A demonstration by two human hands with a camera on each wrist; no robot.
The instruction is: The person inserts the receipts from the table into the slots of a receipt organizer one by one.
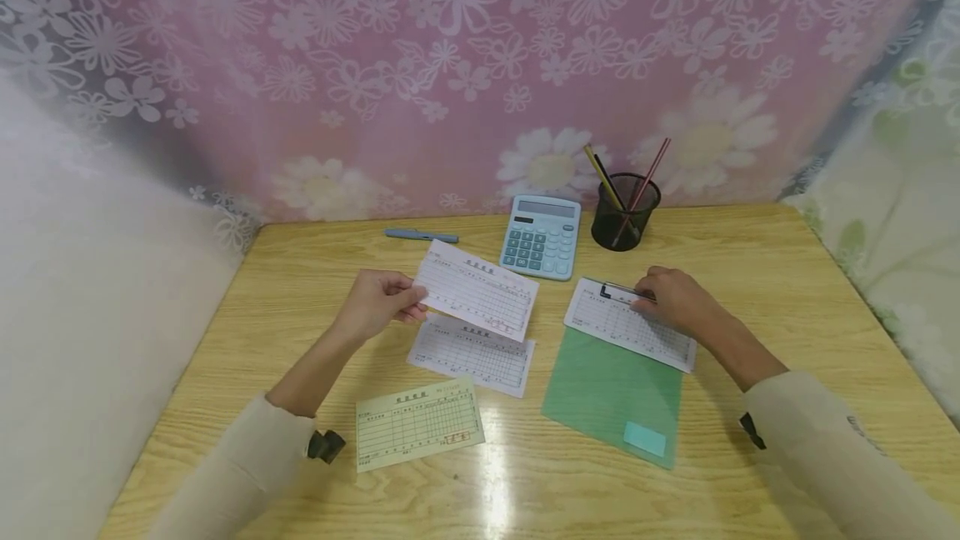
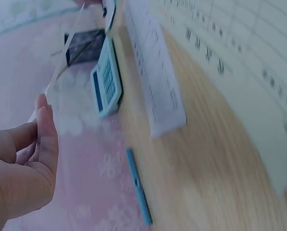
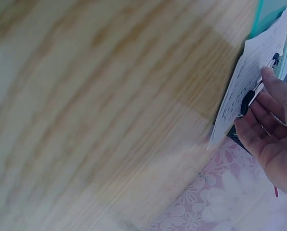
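Note:
My left hand (image 1: 381,303) pinches a white printed form (image 1: 480,290) by its left edge, raised above the table. A second white form (image 1: 472,355) lies below it, partly covered by it in the head view. Nearer me is a yellow form (image 1: 420,423), lying flat. On the right, my right hand (image 1: 678,300) grips the metal clip (image 1: 611,293) at the top of a green clipboard (image 1: 607,382). White paper (image 1: 630,325) lies across the clipboard's upper part, under the clip. In the right wrist view the thumb (image 3: 273,82) presses on the clip, with fingers curled behind it.
Along the back stand a blue calculator (image 1: 542,238) and a black mesh pen cup (image 1: 626,223) with pencils in it. A blue pen (image 1: 422,235) lies at the back left. Behind the wooden table (image 1: 262,340) hangs a pink flowered curtain (image 1: 420,107).

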